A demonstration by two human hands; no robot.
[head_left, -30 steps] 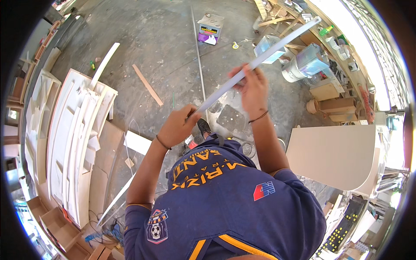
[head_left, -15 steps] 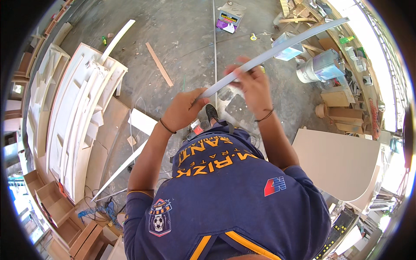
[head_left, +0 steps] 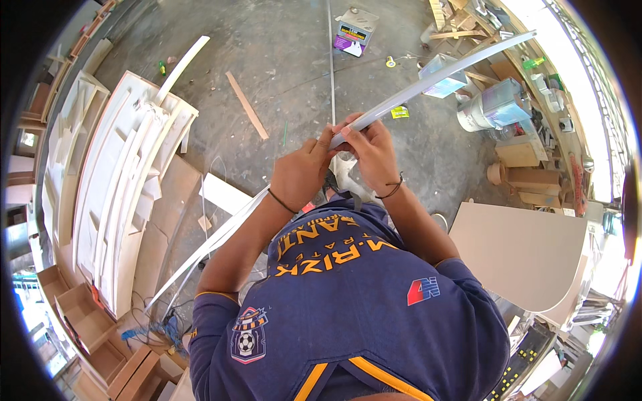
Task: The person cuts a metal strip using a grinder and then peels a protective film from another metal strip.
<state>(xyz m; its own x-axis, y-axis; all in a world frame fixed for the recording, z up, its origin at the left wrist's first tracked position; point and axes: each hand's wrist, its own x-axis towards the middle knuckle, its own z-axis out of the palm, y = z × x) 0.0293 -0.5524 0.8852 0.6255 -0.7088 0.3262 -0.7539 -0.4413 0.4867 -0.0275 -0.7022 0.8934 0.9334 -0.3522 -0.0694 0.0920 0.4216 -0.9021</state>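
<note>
Item: one long, narrow, glossy pale-grey strip [head_left: 438, 81], reaching from the two hands at the centre of the frame to the upper right. For good handling, small, even pinches are probably serving best, with both thumbs working close together; the long free length, looking slender and bendable, is likely calling for a steady right-hand support against sagging, kinking or twisting. Left hand [head_left: 301, 167]: showing its back upward, its bare forearm [head_left: 241, 247] slanting up from the lower left, the fingers drawing nearly together and pinching the strip's near part. Right hand [head_left: 376, 154]: leaning inward from the lower right, black cord band [head_left: 391, 186] circling the wrist, thumb pressing along the strip, the other fingers curling around it, largely hidden. Fingertips of both hands are almost meeting. Also listed: one slim brown wooden slat [head_left: 247, 105], lying on the grey concrete floor [head_left: 294, 60], upper left of centre.
</note>
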